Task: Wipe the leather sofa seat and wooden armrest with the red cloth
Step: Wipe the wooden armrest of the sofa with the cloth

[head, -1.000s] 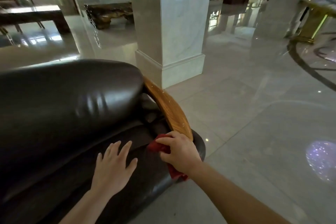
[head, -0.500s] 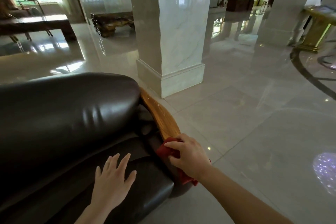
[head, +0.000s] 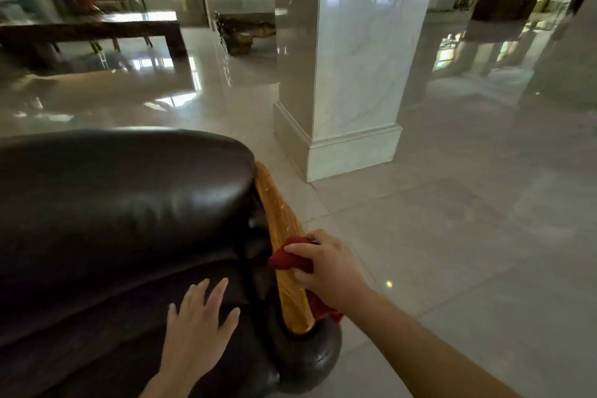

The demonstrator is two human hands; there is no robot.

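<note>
A dark brown leather sofa (head: 122,203) fills the lower left, its backrest bulging toward me. Along its right side runs a curved wooden armrest (head: 277,216), light orange-brown. My right hand (head: 329,265) grips the bunched red cloth (head: 287,260) and presses it on the middle of the armrest; a tail of the cloth hangs below my wrist on the armrest's outer side. My left hand (head: 200,329) lies flat with fingers spread on the leather seat cushion, a little left of the armrest.
A white marble pillar (head: 352,74) stands just beyond the armrest. Glossy tiled floor (head: 452,236) stretches to the right. A dark low table (head: 93,29) and a carved wooden bench (head: 248,29) sit far back left.
My right hand has slid the red cloth up along the armrest from its lower end toward the middle. My left hand stays flat on the seat. The view has tilted upward.
</note>
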